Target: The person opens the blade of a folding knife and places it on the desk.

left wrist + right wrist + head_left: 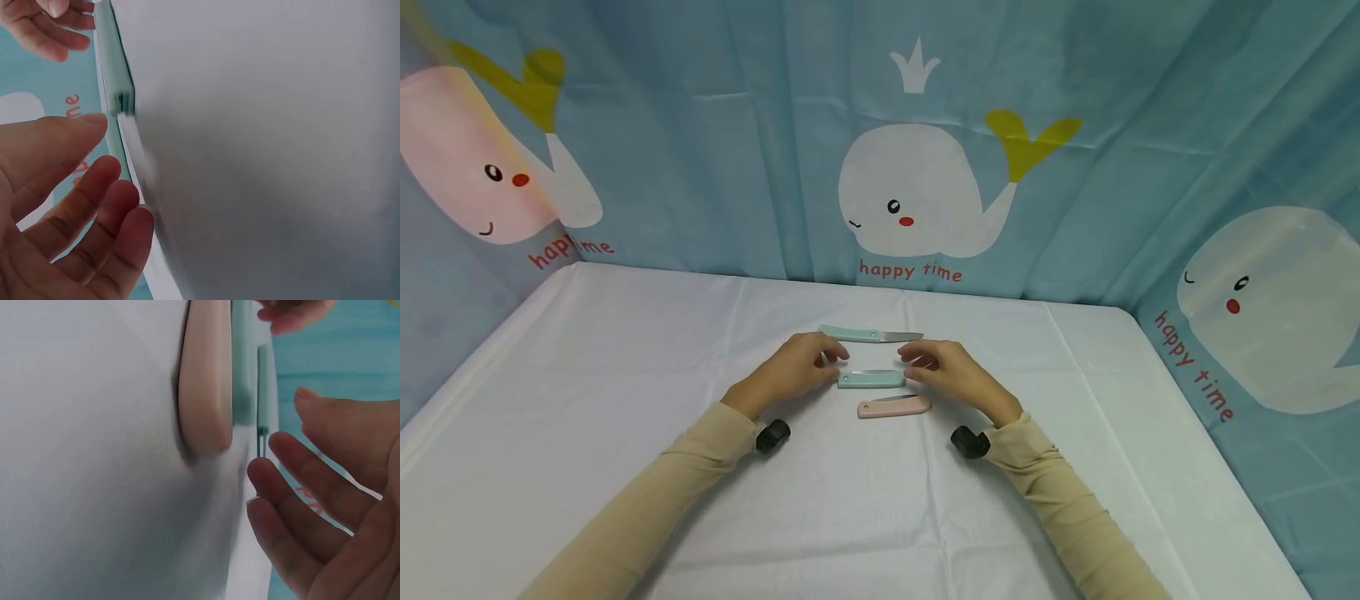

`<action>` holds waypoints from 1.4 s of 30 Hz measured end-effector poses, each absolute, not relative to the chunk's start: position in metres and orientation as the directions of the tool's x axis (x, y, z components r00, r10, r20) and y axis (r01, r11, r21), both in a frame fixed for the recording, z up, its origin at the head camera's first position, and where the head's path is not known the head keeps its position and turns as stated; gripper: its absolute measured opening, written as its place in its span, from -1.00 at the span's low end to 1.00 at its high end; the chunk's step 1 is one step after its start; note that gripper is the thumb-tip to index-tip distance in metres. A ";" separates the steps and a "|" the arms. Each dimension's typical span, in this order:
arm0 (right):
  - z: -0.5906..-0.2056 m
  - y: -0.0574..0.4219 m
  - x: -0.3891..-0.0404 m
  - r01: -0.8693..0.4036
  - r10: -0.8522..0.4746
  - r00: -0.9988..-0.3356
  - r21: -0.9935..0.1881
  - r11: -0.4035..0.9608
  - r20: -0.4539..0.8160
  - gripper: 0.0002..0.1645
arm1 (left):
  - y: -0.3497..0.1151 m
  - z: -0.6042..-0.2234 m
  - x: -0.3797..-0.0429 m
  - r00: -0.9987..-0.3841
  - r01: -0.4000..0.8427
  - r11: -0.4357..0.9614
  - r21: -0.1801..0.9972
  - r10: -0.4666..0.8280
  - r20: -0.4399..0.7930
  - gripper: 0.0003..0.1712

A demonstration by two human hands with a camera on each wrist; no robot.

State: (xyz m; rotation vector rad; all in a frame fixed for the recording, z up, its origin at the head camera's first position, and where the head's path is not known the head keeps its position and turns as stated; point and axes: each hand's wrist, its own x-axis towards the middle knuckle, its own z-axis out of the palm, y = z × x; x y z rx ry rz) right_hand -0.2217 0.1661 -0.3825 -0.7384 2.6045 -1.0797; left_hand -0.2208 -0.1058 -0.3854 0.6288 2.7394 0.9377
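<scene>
Mint open knife [861, 336] lies farthest, blade pointing right. Folded mint knife [871, 380] lies in middle, level. Pink folded knife [893, 407] nearest, slightly slanted, blade edge showing.

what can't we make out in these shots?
- Pink knife, right wrist: far end cut off by top edge.
- Folded green knife, right wrist: partly hidden behind pink knife, top end cut off.
- Open green knife, right wrist: blade tip hidden by right hand.
- Left hand, head: fingertip contact with folded green knife too small to tell.
</scene>
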 end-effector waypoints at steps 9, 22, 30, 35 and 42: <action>-0.388 0.158 -0.215 -0.396 -0.561 -0.828 -0.704 0.589 -0.003 -0.59 | -0.100 -0.387 -0.211 -0.890 0.327 0.720 0.612 0.453 -0.056 -0.67; -0.396 0.145 -0.207 -0.352 -0.466 -0.885 -0.670 0.653 0.011 -0.62 | -0.094 -0.389 -0.201 -0.910 0.298 0.743 0.599 0.410 -0.057 -0.74; -0.396 0.145 -0.204 -0.361 -0.453 -0.890 -0.689 0.628 0.054 -0.62 | -0.091 -0.390 -0.200 -0.914 0.300 0.734 0.609 0.404 -0.037 -0.77; -0.392 0.146 -0.202 -0.349 -0.442 -0.894 -0.731 0.586 0.073 -0.60 | -0.093 -0.387 -0.199 -0.918 0.303 0.742 0.599 0.395 -0.025 -0.75; -0.380 0.149 -0.199 -0.316 -0.427 -0.902 -0.768 0.557 0.061 -0.57 | -0.095 -0.382 -0.195 -0.918 0.315 0.731 0.605 0.397 -0.001 -0.74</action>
